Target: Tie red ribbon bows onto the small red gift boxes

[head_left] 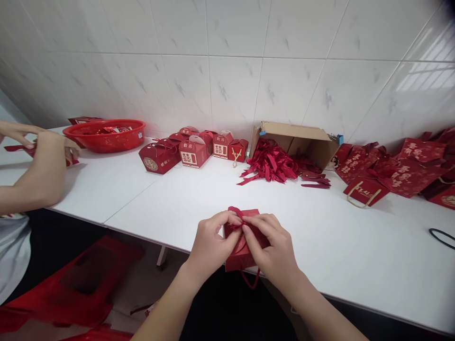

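Observation:
A small red box point(241, 259) sits at the near edge of the white table, with a red cord loop hanging from its front. On top of it, my left hand point(217, 237) pinches a red ribbon point(235, 211) between thumb and fingers. From the right side, my right hand point(270, 239) pinches the same ribbon, its fingertips close to those of my left hand. The ribbon between the fingertips is partly hidden.
Behind are finished-looking red boxes point(195, 150), a cardboard box point(298, 130) with red ribbons point(272, 161), and red bags point(408, 175) at right. At left, a red basin point(106, 141) and another person's arm point(42, 170). A red stool point(88, 279) stands below.

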A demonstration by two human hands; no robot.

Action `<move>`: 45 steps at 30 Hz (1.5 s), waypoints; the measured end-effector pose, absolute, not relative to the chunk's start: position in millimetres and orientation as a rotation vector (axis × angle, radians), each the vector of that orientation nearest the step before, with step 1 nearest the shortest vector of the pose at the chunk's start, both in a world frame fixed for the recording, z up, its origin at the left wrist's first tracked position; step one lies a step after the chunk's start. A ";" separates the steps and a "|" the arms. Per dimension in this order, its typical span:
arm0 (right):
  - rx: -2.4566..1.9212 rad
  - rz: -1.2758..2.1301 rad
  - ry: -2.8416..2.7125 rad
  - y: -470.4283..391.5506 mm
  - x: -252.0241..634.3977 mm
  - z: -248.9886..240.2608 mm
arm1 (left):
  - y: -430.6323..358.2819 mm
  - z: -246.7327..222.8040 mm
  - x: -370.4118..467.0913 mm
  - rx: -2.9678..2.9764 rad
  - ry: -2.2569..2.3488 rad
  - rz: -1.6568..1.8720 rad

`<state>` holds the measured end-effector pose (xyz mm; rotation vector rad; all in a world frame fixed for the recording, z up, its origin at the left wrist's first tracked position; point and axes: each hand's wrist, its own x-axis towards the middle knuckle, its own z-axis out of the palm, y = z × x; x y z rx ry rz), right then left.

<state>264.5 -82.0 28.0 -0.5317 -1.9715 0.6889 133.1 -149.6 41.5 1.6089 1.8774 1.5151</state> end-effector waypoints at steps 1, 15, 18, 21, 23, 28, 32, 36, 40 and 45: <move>-0.533 0.663 -1.982 -82.7 265.3 27.2 | -149.3 40.6 133.6 1.604 1.878 1.538; -0.732 1.114 -2.037 -74.0 270.8 32.4 | -149.8 38.3 130.5 1.588 1.784 1.545; -0.688 1.355 -2.077 -68.6 271.6 36.1 | -146.3 40.4 127.6 1.603 1.762 1.492; -0.693 1.478 -1.976 -65.9 270.9 35.7 | -143.4 41.2 125.7 1.607 1.737 1.545; -0.711 1.495 -1.878 -66.5 269.4 33.0 | -145.1 41.1 126.4 1.620 1.728 1.612; -0.742 1.464 -1.797 -73.1 265.0 28.5 | -155.1 42.9 132.4 1.835 1.791 1.520; -0.803 1.375 -1.861 -78.3 271.8 32.1 | -152.7 44.3 128.0 1.821 1.788 1.529; -0.774 1.184 -2.011 -75.1 289.1 36.6 | -151.8 44.8 115.7 1.851 1.595 1.454; -0.630 0.962 -2.230 -61.8 296.5 39.3 | -158.6 47.8 111.5 1.944 1.534 1.398; -0.539 0.635 -2.383 -56.1 299.1 54.2 | -163.0 48.9 114.9 1.974 1.604 1.406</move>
